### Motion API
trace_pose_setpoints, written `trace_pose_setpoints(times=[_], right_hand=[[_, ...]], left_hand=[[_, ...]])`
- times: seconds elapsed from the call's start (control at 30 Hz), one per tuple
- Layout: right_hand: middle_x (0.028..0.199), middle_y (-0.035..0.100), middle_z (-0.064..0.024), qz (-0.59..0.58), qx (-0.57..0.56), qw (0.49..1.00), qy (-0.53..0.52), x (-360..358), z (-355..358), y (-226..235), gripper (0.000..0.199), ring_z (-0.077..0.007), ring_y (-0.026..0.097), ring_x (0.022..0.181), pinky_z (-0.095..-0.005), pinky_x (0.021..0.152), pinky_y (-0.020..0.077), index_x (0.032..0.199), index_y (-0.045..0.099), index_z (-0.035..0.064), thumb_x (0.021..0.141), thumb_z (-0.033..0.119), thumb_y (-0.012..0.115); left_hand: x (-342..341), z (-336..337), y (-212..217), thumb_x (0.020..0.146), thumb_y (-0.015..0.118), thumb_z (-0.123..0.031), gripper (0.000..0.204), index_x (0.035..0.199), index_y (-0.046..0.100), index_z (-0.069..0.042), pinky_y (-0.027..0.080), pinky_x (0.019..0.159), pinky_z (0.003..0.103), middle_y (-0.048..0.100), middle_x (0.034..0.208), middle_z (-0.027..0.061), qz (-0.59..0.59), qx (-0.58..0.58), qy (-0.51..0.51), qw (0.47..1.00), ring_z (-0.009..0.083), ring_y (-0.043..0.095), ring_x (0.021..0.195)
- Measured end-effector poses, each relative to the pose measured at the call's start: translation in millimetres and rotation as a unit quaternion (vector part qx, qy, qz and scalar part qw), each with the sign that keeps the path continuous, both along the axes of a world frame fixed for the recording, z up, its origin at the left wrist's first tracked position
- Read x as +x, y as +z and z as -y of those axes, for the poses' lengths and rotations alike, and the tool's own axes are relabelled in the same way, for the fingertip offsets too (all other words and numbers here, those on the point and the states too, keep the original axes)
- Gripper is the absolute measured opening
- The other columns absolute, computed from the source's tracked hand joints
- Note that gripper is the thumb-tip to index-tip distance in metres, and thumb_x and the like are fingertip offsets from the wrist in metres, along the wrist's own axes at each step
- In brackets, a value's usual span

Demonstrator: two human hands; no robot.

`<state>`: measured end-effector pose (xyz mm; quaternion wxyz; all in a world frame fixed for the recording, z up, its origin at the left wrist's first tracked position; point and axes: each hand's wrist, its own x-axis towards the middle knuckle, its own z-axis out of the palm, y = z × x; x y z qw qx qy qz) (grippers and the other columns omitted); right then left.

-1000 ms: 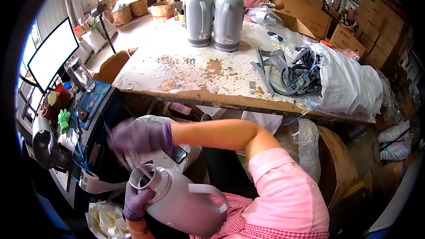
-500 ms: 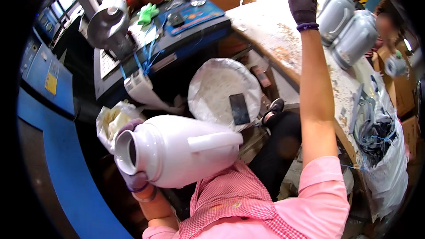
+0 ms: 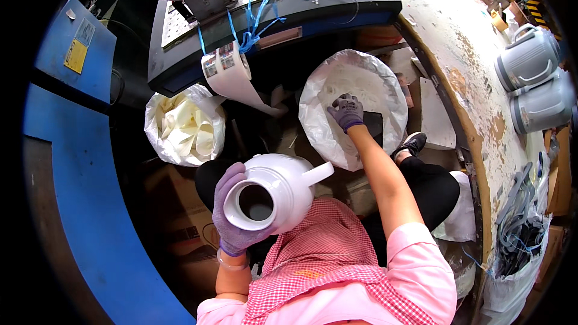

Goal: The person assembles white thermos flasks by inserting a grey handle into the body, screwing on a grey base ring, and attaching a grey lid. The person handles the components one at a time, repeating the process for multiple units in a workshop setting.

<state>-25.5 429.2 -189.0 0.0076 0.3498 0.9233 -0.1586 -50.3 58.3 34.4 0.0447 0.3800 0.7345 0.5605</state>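
Note:
My left hand (image 3: 227, 213), in a grey-purple glove, grips a glossy white jug body (image 3: 289, 189) by its neck. The jug lies tilted over my lap, its round dark mouth turned toward me and its handle pointing right. My gloved right hand (image 3: 347, 112) reaches down into a bin lined with a white plastic bag (image 3: 316, 126). Its fingers are curled into small whitish pieces (image 3: 355, 87); what they grasp is hidden. Beside that wrist, a dark phone (image 3: 374, 125) lies in the bin, partly covered by my forearm.
Two grey jugs (image 3: 528, 60) stand on the worn bench (image 3: 475, 84) at right. Nearer hangs a bag of grey handles and dark parts (image 3: 521, 229). A bag of cream pieces (image 3: 186, 126) sits left, below a label roll (image 3: 226, 69) at the dark desk. A blue cabinet (image 3: 72, 174) borders the left.
My right hand has come down from above the bench into the lined bin. My left hand has turned the jug so its mouth faces me more. The view has shifted downward.

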Motion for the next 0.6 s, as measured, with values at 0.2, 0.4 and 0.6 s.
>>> trace_pose_setpoints(times=[0.2,0.4,0.6], right_hand=[[0.096,0.073,-0.009,-0.257,-0.112,0.956,-0.082,23,-72,-15,0.041,-0.0254,0.068,0.084,-0.0379,0.08,0.0536,0.107,0.073,0.0054,0.083,0.039,0.071],[0.107,0.062,-0.016,-0.262,-0.237,0.915,0.194,79,19,186,0.031,-0.0282,0.064,0.096,-0.0345,0.085,0.0511,0.104,0.062,-0.0004,0.081,0.017,0.071],[0.106,0.068,-0.0176,-0.271,-0.371,0.848,0.263,127,112,275,0.04,-0.036,0.068,0.093,-0.0397,0.083,0.0544,0.125,0.063,0.0033,0.085,0.001,0.066]], left_hand=[[-15,-25,3,0.055,0.096,-0.035,0.09,0.128,0.055,-0.001,0.046,0.105,0.046,0.055,0.134,0.0215,-0.043,0.001,-0.042,0.998,0.0358,0.056,0.124],[-3,-55,-4,0.059,0.095,-0.031,0.08,0.124,0.058,-0.002,0.049,0.099,0.047,0.059,0.127,0.0181,-0.131,-0.008,-0.054,0.99,0.038,0.059,0.116],[16,-78,-8,0.061,0.09,-0.032,0.072,0.12,0.061,-0.003,0.046,0.099,0.049,0.063,0.122,0.0168,-0.246,-0.019,-0.042,0.968,0.0374,0.061,0.111]])
